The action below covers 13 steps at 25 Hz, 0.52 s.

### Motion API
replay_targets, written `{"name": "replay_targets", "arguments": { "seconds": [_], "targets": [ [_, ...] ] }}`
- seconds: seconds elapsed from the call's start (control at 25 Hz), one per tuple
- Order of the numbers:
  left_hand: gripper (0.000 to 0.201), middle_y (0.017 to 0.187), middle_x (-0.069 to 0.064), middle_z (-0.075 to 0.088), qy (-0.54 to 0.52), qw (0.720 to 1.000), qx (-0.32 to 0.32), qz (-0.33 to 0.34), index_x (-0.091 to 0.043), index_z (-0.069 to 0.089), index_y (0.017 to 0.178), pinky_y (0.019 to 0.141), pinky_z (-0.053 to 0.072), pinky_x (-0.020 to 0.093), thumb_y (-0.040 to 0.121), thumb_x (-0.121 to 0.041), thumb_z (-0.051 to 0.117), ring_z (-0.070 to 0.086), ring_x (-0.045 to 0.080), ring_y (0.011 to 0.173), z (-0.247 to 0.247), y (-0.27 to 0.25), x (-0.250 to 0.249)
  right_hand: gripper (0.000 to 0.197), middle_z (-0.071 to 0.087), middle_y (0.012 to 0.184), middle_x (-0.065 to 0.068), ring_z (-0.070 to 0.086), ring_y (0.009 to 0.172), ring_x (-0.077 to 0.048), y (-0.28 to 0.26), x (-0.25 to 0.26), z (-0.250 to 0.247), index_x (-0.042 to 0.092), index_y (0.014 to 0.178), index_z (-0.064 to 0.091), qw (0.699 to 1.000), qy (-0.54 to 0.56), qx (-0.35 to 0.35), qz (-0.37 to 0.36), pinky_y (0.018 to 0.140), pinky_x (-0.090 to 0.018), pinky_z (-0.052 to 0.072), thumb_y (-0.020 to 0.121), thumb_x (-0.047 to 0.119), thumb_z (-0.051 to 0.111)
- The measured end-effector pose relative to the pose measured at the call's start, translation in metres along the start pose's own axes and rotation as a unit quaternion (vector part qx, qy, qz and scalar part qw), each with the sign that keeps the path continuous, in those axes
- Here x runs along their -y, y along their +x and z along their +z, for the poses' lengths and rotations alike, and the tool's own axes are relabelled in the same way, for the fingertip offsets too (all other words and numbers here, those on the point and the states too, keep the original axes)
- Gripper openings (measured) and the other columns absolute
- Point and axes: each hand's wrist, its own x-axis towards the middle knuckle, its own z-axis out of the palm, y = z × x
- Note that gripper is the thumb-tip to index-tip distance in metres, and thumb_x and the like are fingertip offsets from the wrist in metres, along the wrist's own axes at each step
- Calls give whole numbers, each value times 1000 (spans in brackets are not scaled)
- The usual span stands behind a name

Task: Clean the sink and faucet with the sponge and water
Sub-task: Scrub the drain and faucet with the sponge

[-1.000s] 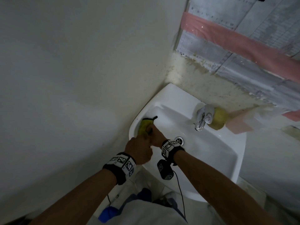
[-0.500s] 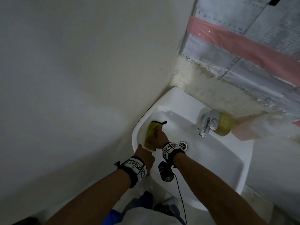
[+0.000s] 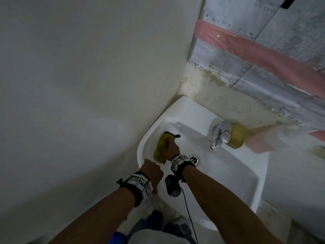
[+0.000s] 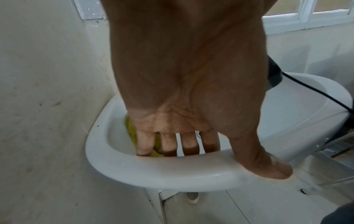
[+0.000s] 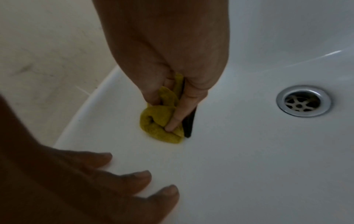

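Behind the faucet (image 3: 219, 136), on the back ledge of the sink (image 3: 228, 173), sits a second yellowish sponge-like lump (image 3: 237, 136), touching the chrome body; just beside it lies something pale pink and blurred, too unclear to name. A strip of pink tape (image 3: 255, 48) crosses the grey panel on the wall above. A black cable (image 3: 189, 213) hangs from the right wrist unit down past the sink's front rim.

The white basin is mounted in a corner, its left rim close against a cream, scuffed wall (image 3: 79, 85). A white-framed window shows in the left wrist view, high behind the sink. Floor tiles below are pale.

Inside the bowl, the yellow sponge (image 5: 162, 121), with a dark edge along one side, is crumpled against the left inner slope, well left of the metal drain (image 5: 304, 100). The right hand (image 3: 169, 149) clutches it, fingers curled round it and one finger pressed into its folds. The left hand (image 4: 191, 91) rests on the near-left rim, fingers straight and spread into the bowl, thumb over the outer lip.
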Motion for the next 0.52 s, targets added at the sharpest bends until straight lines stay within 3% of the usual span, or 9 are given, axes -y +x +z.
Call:
{"name": "replay_targets", "arguments": {
  "seconds": [0.16,0.36,0.44,0.52],
  "targets": [
    [68,127,9,63,1,1000,5,2,-15,62,127,109,38,48,81,-64,74,58,30,121,-3,1,1,46,60,116,-15,61,104,-34,5,15,-5,11,128,46,991,47,-72,-99,89,-50,55,90,27,66],
    [68,125,10,63,-16,1000,-3,3,-15,63,126,109,36,48,79,-62,76,57,31,119,3,3,1,56,57,133,-19,58,119,-38,11,-14,-13,5,142,38,998,-6,-54,35,91,-40,48,97,25,64],
    [68,125,10,63,-13,1000,-1,2,-15,63,125,108,38,48,79,-64,75,58,31,118,2,3,1,45,59,127,-19,60,112,-37,17,-4,-14,6,132,43,997,18,-74,-2,89,-41,51,95,20,64],
    [70,124,9,64,-9,1000,8,8,-15,65,124,109,39,49,77,-66,76,59,31,118,-4,3,2,35,59,118,-15,60,105,-33,19,10,-11,11,120,48,987,66,-120,-89,87,-47,54,90,16,65]
  ]
}}
